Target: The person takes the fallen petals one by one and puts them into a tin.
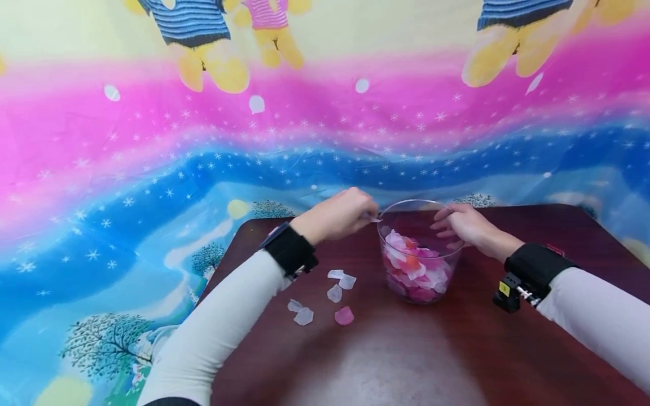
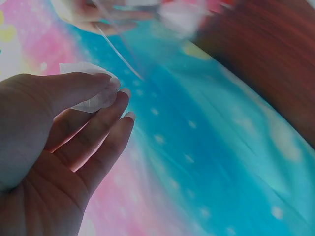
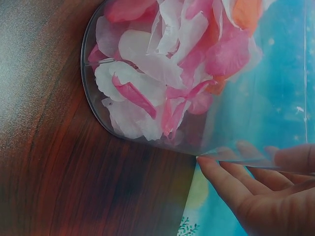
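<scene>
Between thumb and fingertips, my left hand (image 1: pixel 341 213) pinches a white artificial petal (image 2: pixel 100 99), just left of a clear container's rim. The clear container (image 1: pixel 419 255) stands upright on the table, partly filled with pink, white and orange petals (image 3: pixel 147 78). At its right side is my right hand (image 1: pixel 469 225), holding the wall; some of its fingers show through the clear side. In the right wrist view the fingers (image 3: pixel 224 184) lie along the outside of the wall. Loose white petals (image 1: pixel 303 316) and one pink petal (image 1: pixel 343 316) lie left of the container.
A dark red-brown wooden table (image 1: pixel 406 355) carries everything. Behind it and to its left hangs a printed cloth (image 1: pixel 228 146) with snowflakes, trees and cartoon figures. Both wrists wear black straps with small cameras.
</scene>
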A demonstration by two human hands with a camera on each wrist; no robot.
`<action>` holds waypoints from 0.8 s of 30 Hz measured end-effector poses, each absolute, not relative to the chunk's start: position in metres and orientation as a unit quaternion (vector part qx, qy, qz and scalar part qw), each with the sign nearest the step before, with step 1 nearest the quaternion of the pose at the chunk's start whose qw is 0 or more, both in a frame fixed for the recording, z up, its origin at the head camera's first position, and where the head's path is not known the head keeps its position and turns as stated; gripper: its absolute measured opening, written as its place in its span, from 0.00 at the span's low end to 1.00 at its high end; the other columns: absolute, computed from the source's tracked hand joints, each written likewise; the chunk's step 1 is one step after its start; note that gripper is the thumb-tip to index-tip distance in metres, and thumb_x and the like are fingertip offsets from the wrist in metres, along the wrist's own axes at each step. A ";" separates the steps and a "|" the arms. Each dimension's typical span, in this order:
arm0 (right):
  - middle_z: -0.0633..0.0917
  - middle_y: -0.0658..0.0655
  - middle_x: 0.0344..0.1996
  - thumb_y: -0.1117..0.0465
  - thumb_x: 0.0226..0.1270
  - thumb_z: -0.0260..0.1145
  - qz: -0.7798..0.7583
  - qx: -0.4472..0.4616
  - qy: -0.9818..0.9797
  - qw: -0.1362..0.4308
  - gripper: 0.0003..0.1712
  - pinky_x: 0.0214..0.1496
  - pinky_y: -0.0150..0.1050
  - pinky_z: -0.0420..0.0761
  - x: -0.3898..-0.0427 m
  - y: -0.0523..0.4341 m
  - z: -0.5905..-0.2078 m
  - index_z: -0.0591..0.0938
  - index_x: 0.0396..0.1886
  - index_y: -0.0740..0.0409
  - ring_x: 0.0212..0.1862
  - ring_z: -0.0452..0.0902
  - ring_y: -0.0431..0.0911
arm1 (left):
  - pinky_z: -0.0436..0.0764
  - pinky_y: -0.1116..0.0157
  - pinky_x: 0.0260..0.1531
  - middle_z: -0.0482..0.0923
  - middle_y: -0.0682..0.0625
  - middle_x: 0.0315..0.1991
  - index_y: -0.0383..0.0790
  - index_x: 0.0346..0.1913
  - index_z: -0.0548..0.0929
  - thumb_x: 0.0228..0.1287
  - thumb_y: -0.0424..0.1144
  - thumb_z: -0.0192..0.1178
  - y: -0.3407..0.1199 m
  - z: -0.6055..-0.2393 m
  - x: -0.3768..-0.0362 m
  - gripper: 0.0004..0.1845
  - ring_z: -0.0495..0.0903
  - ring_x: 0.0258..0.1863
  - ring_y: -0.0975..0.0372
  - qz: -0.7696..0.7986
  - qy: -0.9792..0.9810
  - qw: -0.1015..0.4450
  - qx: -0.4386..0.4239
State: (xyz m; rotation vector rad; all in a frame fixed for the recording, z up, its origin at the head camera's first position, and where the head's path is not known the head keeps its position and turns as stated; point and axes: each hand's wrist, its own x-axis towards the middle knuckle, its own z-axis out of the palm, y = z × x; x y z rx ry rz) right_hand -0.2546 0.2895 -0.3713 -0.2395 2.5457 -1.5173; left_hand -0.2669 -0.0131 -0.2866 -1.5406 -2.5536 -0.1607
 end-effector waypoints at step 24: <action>0.74 0.74 0.67 0.65 0.74 0.37 -0.511 -0.054 0.853 0.087 0.28 0.55 0.55 0.83 -0.252 0.289 -0.367 0.65 0.69 0.73 0.66 0.73 0.68 | 0.74 0.65 0.64 0.76 0.51 0.63 0.46 0.68 0.78 0.74 0.43 0.63 0.034 -0.274 -0.274 0.23 0.75 0.63 0.61 0.003 -0.866 0.083 -0.494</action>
